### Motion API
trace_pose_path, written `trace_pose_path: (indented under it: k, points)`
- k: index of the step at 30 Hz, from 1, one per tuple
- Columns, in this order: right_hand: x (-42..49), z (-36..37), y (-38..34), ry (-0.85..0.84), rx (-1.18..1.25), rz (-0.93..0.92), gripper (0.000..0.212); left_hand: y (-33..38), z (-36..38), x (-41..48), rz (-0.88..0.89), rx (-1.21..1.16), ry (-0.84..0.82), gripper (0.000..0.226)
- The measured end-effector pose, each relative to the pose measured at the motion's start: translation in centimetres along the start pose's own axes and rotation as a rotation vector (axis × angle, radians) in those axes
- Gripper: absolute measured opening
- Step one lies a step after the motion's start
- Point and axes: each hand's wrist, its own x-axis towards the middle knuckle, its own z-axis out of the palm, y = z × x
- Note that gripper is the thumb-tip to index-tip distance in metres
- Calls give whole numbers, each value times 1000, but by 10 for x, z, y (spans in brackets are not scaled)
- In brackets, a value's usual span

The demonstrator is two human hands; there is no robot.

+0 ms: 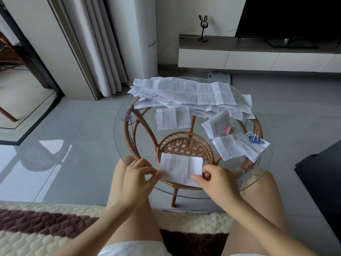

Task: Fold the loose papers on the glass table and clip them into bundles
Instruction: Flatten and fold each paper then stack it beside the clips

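A folded white printed paper lies at the near edge of the round glass table. My left hand pinches its left edge, and my right hand pinches its lower right edge. A heap of loose unfolded papers covers the far side of the table. One folded sheet lies alone in the middle. At the right lie folded bundles, one with a pink binder clip and one with a blue binder clip.
The glass top rests on a wicker frame with a woven lower shelf. My knees flank the table's near edge. A low TV cabinet stands at the back right, curtains at the back left, and a quilted cushion beneath me.
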Motion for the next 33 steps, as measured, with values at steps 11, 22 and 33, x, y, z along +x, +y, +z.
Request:
trace_pose_path:
  k: [11, 22, 33]
  points:
    - [-2, 12, -8, 109, -144, -64, 44, 7, 19, 3, -70, 236, 103, 37]
    - [-1, 15, -14, 180, -234, -82, 55, 11, 24, 9, -43, 452, 25, 31]
    - [1, 13, -20, 157, -223, -85, 55, 1, 30, 17, 631, 237, -169, 43]
